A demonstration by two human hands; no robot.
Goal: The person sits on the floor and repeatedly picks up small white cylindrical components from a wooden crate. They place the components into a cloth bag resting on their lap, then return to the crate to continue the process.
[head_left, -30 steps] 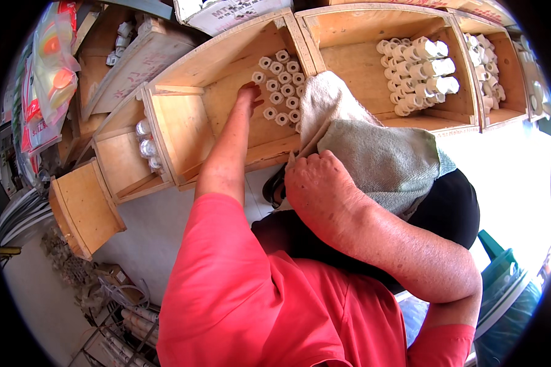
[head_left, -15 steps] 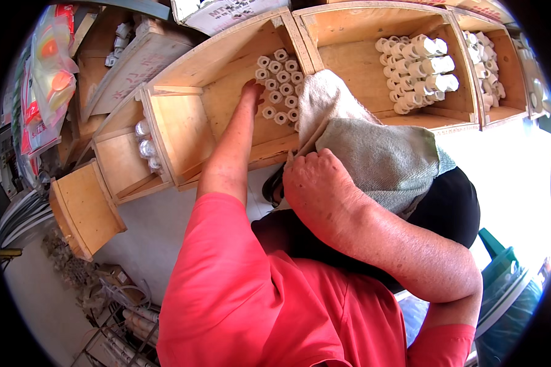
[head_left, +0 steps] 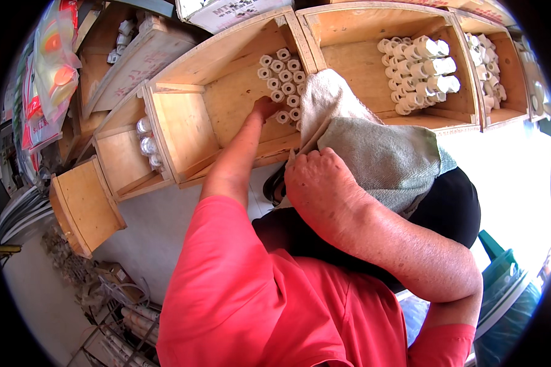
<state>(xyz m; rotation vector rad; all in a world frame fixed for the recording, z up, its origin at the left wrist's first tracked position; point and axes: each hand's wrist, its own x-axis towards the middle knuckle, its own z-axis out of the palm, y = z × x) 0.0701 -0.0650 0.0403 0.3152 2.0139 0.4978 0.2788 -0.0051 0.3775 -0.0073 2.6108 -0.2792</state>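
Note:
My left hand (head_left: 266, 108) reaches into a wooden bin, at the lower left edge of a cluster of white plastic pipe fittings (head_left: 286, 76). These stand upright in rows with their round openings facing up. The fingers curl over the left end of the lowest row, and what lies beneath them is hidden. Closed in a fist, my right hand (head_left: 318, 174) rests at the near edge of a grey-green cloth (head_left: 379, 156) spread over my lap. Whether it grips the cloth does not show. A paler cloth (head_left: 327, 98) hangs against the bin's front corner.
A second wooden bin (head_left: 349, 58) to the right holds stacked white fittings (head_left: 419, 70). Further right stands a narrower bin with more fittings (head_left: 487, 67). Left are a small bin with plastic-wrapped pieces (head_left: 147, 144), a low wooden box (head_left: 89, 205) and hanging plastic packets (head_left: 52, 73).
My left hand has moved down and slightly right, from beside the middle rows to the left end of the lowest row of fittings. My right hand stays in its fist.

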